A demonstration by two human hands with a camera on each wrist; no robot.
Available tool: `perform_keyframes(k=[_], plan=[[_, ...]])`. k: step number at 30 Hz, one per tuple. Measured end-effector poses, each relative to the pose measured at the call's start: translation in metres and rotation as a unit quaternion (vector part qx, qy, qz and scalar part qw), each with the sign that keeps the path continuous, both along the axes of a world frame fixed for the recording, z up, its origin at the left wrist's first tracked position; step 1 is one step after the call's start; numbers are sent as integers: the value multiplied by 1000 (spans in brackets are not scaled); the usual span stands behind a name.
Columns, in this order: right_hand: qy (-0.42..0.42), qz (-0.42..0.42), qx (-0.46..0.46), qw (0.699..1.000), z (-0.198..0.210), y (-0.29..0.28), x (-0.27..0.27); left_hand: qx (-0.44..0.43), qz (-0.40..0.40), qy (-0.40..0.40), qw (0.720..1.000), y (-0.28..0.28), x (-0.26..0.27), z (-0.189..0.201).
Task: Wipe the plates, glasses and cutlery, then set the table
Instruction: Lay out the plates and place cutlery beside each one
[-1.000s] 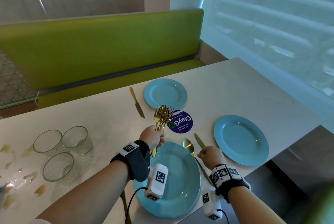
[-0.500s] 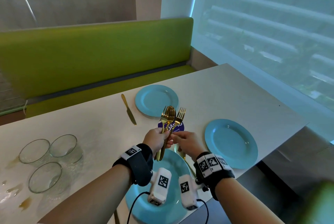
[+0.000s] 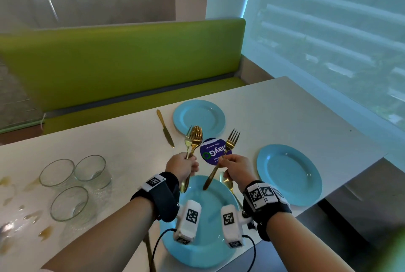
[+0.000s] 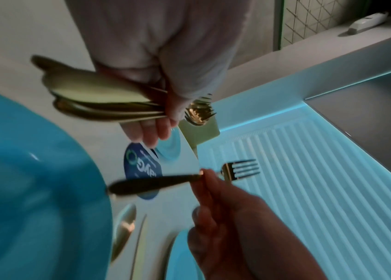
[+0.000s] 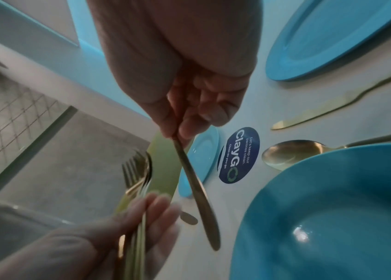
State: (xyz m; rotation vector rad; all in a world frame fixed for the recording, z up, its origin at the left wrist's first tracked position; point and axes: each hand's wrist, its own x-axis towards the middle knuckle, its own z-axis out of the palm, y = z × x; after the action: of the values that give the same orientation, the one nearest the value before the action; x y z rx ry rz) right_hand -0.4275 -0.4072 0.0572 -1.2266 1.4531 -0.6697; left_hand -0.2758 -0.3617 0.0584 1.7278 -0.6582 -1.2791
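My left hand grips a bundle of gold forks and a spoon upright above the near blue plate; the same bundle shows in the left wrist view. My right hand pinches a single gold fork by its neck, tines up, handle hanging over the plate; its handle shows in the right wrist view. A gold spoon and a knife lie right of the near plate. Two more blue plates sit further out, with a knife by the far one.
Three clear glasses stand at the left, with brown spills on the white table near them. A round blue sticker lies mid-table. A green bench runs behind; the window is at the right.
My right hand left the table beside the plate, reached the bundle, and has drawn one fork out to the right. The left hand keeps the rest.
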Motion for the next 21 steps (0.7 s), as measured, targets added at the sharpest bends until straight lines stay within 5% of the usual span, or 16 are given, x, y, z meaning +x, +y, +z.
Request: perform_keyframes(k=[12, 21], plan=[[195, 274, 40, 941, -26, 89, 72, -8, 101, -26, 994, 60, 109, 7], [213, 208, 34, 954, -17, 86, 49, -16, 111, -15, 994, 70, 106, 7]])
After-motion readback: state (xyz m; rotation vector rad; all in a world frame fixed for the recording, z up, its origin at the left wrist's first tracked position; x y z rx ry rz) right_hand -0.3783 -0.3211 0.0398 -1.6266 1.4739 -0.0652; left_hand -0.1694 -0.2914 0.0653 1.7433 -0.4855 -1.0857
